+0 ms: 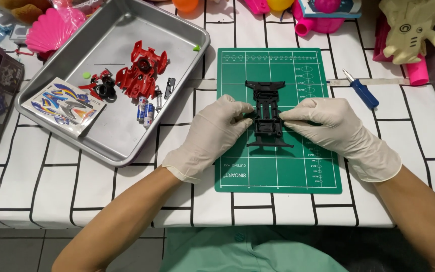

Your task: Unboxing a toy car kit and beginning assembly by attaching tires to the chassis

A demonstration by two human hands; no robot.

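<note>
While both gloved hands, left hand [215,132] and right hand [331,123], pinch it, black chassis [267,112] lies flat.

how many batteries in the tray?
2 batteries, side by side in the metal tray: one just below the red car body, the other right beside it. More could be hidden under the body or the sticker sheet.

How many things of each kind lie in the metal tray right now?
Red car body shell: 1
Sticker sheet: 1
Batteries: 2
Black tyres: 2
Total: 6, leaving out the tiny loose parts, which are too small to tell apart.
</note>
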